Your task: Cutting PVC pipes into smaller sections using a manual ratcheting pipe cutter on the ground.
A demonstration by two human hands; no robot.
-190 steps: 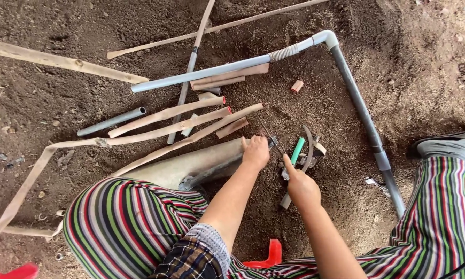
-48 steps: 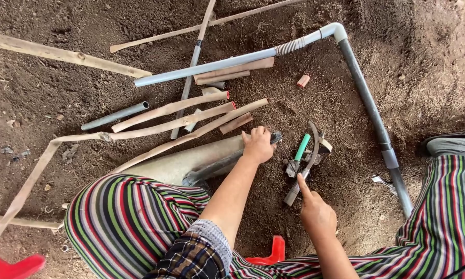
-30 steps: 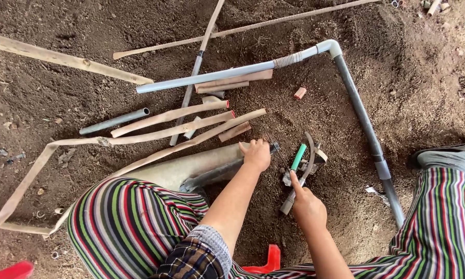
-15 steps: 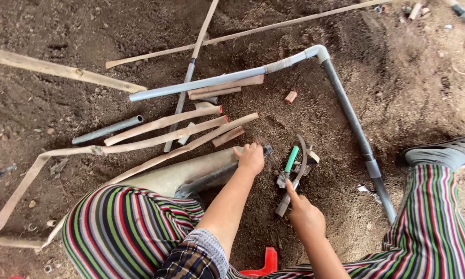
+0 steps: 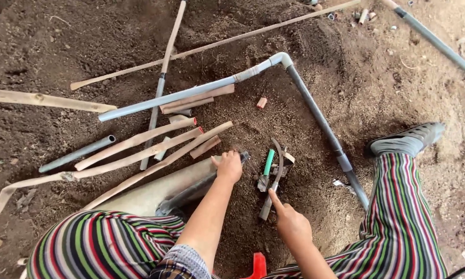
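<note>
Loose, matt, crumbly brown soil (image 5: pixel 62 41), smooth grey plastic pipe (image 5: pixel 175 95) with elbow joint, dusty split bamboo strips (image 5: pixel 134 139) with rough pale surface, dull metal tool (image 5: pixel 271 178) with glossy green plastic handle, striped woven cloth trousers (image 5: pixel 403 217), matt grey rubber shoe (image 5: pixel 408 139)

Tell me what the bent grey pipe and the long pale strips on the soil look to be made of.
Grey pipe: likely plastic, going by its smooth matte surface, uniform colour and moulded elbow. Pale strips: probably split bamboo or wood, tan and fibrous, one showing a node.
</note>
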